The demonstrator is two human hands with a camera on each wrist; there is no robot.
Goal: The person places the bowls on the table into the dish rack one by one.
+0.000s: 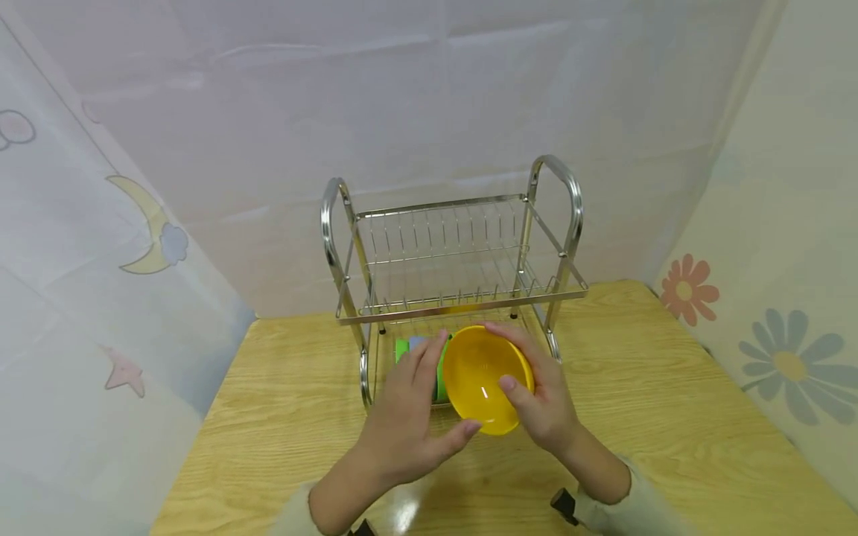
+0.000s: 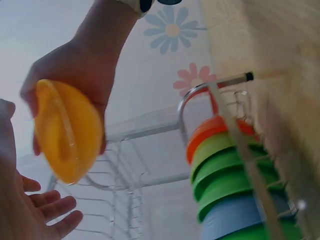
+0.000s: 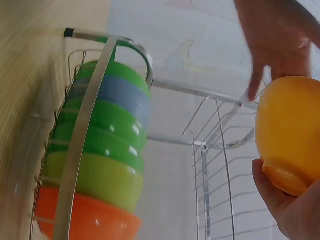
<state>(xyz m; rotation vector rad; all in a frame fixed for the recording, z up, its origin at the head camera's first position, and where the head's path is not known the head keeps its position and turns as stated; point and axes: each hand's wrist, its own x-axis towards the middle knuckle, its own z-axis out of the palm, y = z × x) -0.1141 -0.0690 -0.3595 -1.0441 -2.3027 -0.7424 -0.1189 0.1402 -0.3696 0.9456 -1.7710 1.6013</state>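
Observation:
A yellow bowl [image 1: 479, 372] is held in my right hand [image 1: 546, 406], thumb inside the rim and fingers round the outside. Its hollow faces me in the head view. My left hand [image 1: 405, 420] is beside the bowl's left side, thumb spread from the straight fingers. In the left wrist view a gap shows between the left hand [image 2: 35, 205] and the bowl [image 2: 70, 130]. Behind the hands stands a two-tier metal dish rack [image 1: 462, 301]. On its lower tier a row of bowls [image 3: 95, 135] stands on edge: green, blue, yellow-green and orange.
The rack's upper tier [image 1: 442, 253] has upright wire dividers. Under the rack is a wooden table [image 1: 281, 409]. A pale cloth backdrop [image 1: 281, 149] rises behind, and side walls with printed flowers [image 1: 791, 365] and a moon [image 1: 144, 223] flank the table.

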